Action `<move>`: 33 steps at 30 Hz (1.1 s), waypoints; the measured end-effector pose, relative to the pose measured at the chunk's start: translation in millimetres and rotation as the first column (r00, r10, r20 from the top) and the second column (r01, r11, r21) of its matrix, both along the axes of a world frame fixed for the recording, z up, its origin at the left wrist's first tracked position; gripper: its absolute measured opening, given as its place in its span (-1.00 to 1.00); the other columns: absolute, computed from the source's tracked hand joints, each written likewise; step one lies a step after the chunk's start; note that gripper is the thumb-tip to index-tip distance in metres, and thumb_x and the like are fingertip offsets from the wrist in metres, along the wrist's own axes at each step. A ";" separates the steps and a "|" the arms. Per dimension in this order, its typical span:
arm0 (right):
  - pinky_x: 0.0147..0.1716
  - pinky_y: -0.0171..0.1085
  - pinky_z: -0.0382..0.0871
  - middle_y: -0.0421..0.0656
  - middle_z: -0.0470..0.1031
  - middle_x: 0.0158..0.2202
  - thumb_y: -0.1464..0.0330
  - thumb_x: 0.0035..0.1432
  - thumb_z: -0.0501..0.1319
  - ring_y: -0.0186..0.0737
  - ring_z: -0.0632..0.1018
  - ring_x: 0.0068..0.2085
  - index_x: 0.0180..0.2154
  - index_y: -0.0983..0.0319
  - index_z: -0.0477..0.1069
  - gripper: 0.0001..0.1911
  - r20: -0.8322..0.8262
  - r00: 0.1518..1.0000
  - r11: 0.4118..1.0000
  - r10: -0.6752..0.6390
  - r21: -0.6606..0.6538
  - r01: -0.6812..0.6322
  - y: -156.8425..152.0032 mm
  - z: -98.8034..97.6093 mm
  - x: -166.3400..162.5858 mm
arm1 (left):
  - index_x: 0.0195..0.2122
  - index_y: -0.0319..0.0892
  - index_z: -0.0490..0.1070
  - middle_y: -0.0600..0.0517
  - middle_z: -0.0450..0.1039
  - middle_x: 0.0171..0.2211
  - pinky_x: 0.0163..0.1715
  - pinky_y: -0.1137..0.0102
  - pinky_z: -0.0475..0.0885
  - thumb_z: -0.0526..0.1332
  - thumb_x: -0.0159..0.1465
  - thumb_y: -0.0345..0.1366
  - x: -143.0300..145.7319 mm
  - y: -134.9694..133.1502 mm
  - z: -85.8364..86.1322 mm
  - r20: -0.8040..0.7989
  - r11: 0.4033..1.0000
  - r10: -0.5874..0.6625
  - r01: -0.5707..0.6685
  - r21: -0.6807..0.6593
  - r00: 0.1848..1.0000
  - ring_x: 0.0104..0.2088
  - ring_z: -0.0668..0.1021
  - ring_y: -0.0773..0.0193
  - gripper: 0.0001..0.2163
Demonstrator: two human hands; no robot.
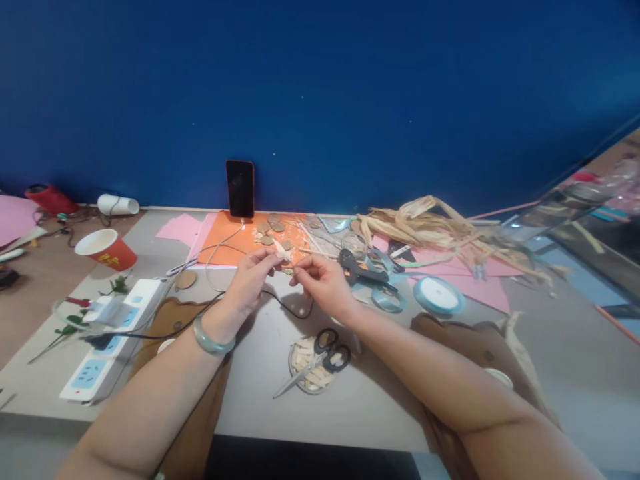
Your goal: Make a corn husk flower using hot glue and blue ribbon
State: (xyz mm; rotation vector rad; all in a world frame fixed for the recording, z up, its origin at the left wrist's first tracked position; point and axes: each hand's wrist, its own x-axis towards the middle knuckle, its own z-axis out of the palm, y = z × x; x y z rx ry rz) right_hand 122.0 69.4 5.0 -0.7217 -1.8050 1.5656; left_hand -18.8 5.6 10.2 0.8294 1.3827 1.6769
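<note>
Over the middle of the table, my left hand (254,275) pinches a small pale piece that looks like a strip of corn husk (281,250). Close beside it, my right hand (324,280) has its thumb and fingers pressed together near the same piece; what sits between those fingertips is too small to make out. Black-handled scissors (325,357) lie across a round dish (291,373) of cut pale strips, nearer to me. A black glue gun (367,272) rests just right of my right hand.
An orange sheet (215,243) carries round wooden slices and scraps. Dried corn husks (417,217) and a blue ribbon spool (439,295) lie right. A phone (241,189) leans on the blue wall. Left are a power strip (117,343) with cables and a paper cup (113,252).
</note>
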 end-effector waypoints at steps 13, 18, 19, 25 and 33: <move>-0.68 -0.43 0.24 -0.19 0.51 -0.53 0.27 0.08 0.21 -0.46 0.34 -0.66 -0.43 0.26 0.35 -0.83 0.010 1.000 0.999 -0.005 0.041 0.004 -1.0 -1.7 0.4 | -0.54 -0.20 0.48 0.05 0.44 -0.53 -0.41 0.41 0.26 0.32 0.01 -0.23 0.3 -0.6 -0.6 0.051 0.999 -0.026 0.028 -0.040 0.998 -0.48 0.41 0.35 -0.86; -0.68 -0.43 0.23 -0.18 0.52 -0.52 0.27 0.09 0.21 -0.46 0.34 -0.67 -0.43 0.26 0.35 -0.82 0.018 1.000 0.999 -0.003 0.051 0.003 -0.9 -1.2 1.0 | -0.52 -0.19 0.48 0.05 0.45 -0.53 -0.41 0.42 0.27 0.31 0.02 -0.25 0.0 -1.1 -1.3 0.059 0.999 -0.030 0.033 -0.039 0.998 -0.47 0.42 0.34 -0.88; -0.69 -0.43 0.23 -0.17 0.52 -0.52 0.27 0.09 0.21 -0.46 0.34 -0.67 -0.43 0.26 0.35 -0.82 0.018 1.000 0.999 -0.002 0.050 0.001 -1.0 -0.8 1.0 | -0.53 -0.19 0.48 0.06 0.44 -0.54 -0.41 0.42 0.26 0.31 0.02 -0.26 -0.1 -1.0 -1.4 0.057 0.999 -0.032 0.033 -0.034 0.998 -0.48 0.41 0.35 -0.88; -0.68 -0.44 0.25 -0.18 0.52 -0.52 0.26 0.09 0.20 -0.45 0.34 -0.65 -0.44 0.26 0.35 -0.81 0.021 1.000 0.999 -0.007 0.051 0.006 -1.4 1.1 0.5 | -0.54 -0.20 0.49 0.07 0.43 -0.56 -0.44 0.42 0.23 0.32 0.00 -0.25 0.4 -0.6 -0.4 0.068 1.000 -0.012 0.014 -0.023 0.998 -0.52 0.37 0.38 -0.87; -0.69 -0.44 0.24 -0.18 0.51 -0.53 0.25 0.09 0.20 -0.45 0.33 -0.66 -0.43 0.25 0.34 -0.81 0.012 1.000 0.999 0.006 0.054 -0.007 -1.1 0.0 0.9 | -0.56 -0.20 0.48 0.07 0.43 -0.57 -0.45 0.41 0.23 0.31 0.00 -0.27 -0.5 0.0 -1.9 0.075 1.000 -0.026 0.026 -0.007 0.997 -0.53 0.36 0.38 -0.89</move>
